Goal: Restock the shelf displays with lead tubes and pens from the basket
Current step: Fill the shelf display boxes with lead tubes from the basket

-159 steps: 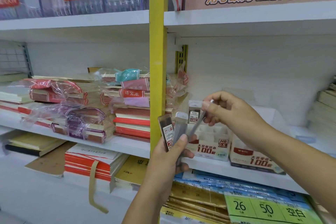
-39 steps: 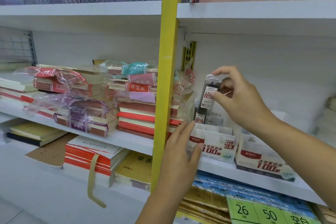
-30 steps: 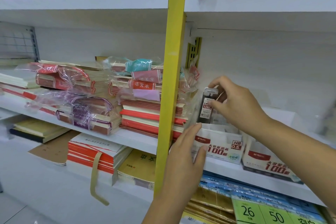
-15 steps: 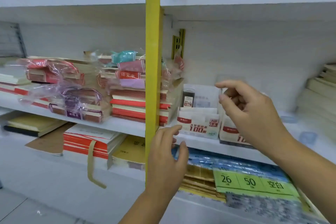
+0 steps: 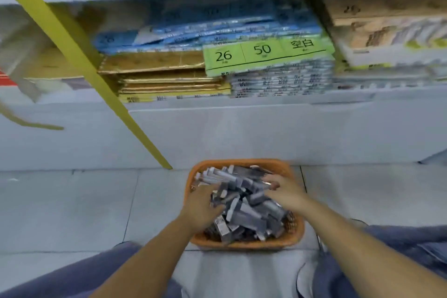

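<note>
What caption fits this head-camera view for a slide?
Left hand and right hand reach into an orange basket of lead tubes on the floor below a shelf.

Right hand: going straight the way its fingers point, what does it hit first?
Probably the lead tubes heaped in the orange basket, just ahead of the right hand; contact is unclear.

View dropped from the display boxes to the floor (image 5: 72, 201). My right grip (image 5: 285, 193), earlier setting one tube into a box, and my left grip (image 5: 203, 203), earlier raised beside it, now both rest on the lead tubes (image 5: 246, 211) heaped in the orange basket (image 5: 244, 246).
</note>
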A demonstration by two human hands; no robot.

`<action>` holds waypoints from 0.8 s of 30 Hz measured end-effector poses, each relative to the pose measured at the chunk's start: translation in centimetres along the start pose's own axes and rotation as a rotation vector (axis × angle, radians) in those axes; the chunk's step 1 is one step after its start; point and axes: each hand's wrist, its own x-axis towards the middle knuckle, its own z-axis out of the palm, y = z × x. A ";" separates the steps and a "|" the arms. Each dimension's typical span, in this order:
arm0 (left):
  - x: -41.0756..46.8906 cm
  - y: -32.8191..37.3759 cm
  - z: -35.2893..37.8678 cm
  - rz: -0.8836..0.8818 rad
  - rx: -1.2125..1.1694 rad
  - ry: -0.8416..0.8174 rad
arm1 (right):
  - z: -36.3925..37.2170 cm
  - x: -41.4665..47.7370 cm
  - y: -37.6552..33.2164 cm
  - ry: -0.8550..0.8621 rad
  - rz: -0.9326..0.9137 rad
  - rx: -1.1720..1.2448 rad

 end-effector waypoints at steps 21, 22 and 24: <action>8.5 -5.8 3.1 -0.043 0.280 0.114 | 6.2 9.8 4.3 0.137 0.011 -0.424; 8.7 -5.6 3.0 -0.046 0.294 0.114 | 6.0 9.9 4.2 0.126 0.019 -0.368; 8.9 -5.5 2.7 -0.053 0.344 0.117 | 5.3 10.0 4.0 0.128 0.010 -0.303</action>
